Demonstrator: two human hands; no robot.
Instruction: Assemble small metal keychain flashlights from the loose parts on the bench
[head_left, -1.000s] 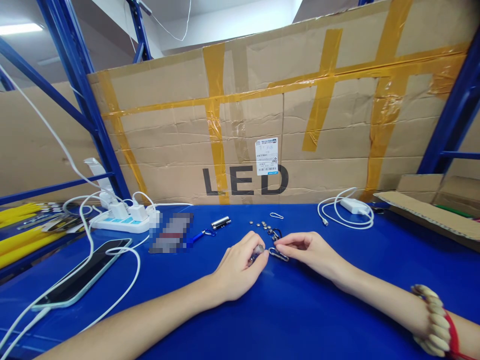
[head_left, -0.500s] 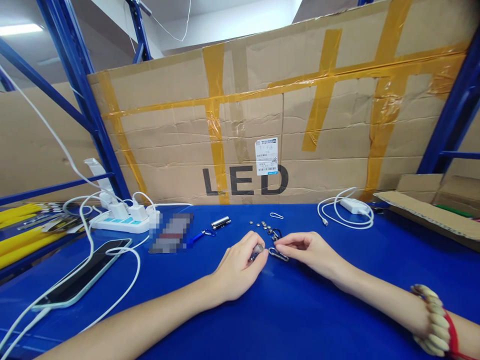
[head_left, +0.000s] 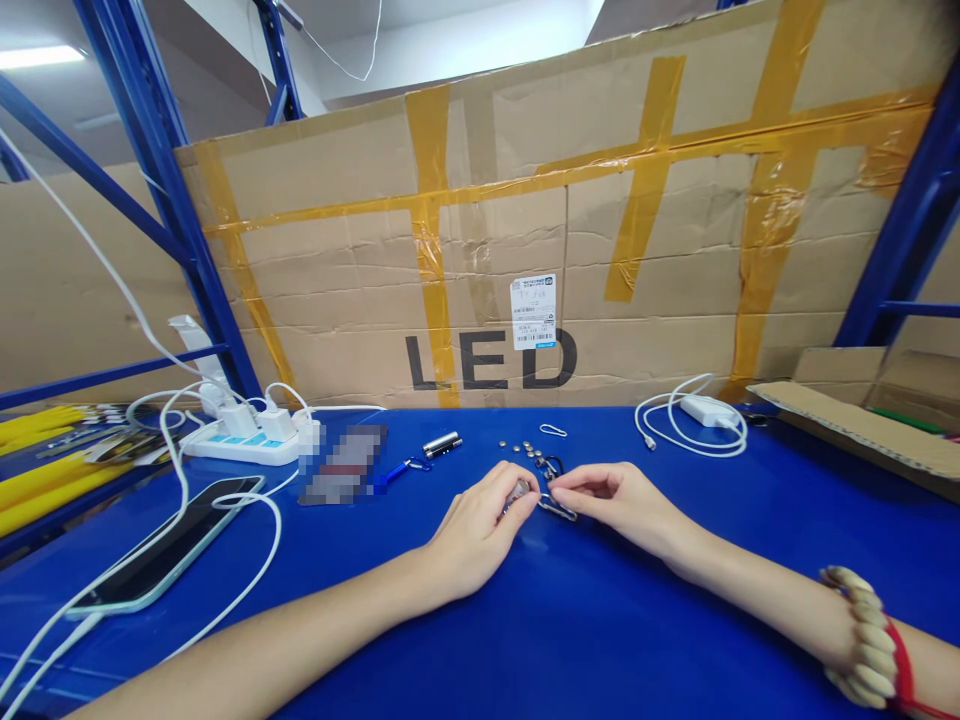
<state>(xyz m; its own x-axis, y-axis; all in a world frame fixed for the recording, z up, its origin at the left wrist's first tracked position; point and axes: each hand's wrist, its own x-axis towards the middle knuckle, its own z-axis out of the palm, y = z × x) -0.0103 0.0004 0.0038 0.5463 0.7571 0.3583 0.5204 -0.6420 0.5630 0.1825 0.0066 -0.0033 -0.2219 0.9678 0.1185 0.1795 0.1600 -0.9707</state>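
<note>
My left hand (head_left: 476,530) is closed around a small silvery cylinder (head_left: 520,490), most of it hidden by the fingers. Beside it, my right hand (head_left: 611,500) pinches a silver carabiner (head_left: 556,508) by its right end, just above the blue table. The carabiner's other end comes close to my left fingertips; whether they touch it, I cannot tell. Behind both hands lies a dark looped clip (head_left: 553,467). Several small round silver cells (head_left: 517,449), apparently button batteries, are scattered past my left fingers. Farther back lies another silver carabiner (head_left: 553,431).
A silver-and-black tube (head_left: 442,444) and a blue tube with a clip (head_left: 405,468) lie to the left. Beyond them are a phone (head_left: 169,545) with white cables and a power strip (head_left: 251,440). A white charger (head_left: 709,411) lies right; a cardboard wall (head_left: 337,300) stands behind.
My left fingertips have shifted slightly right, toward the carabiner, and the cylinder in them has turned a little. My right hand has barely moved.
</note>
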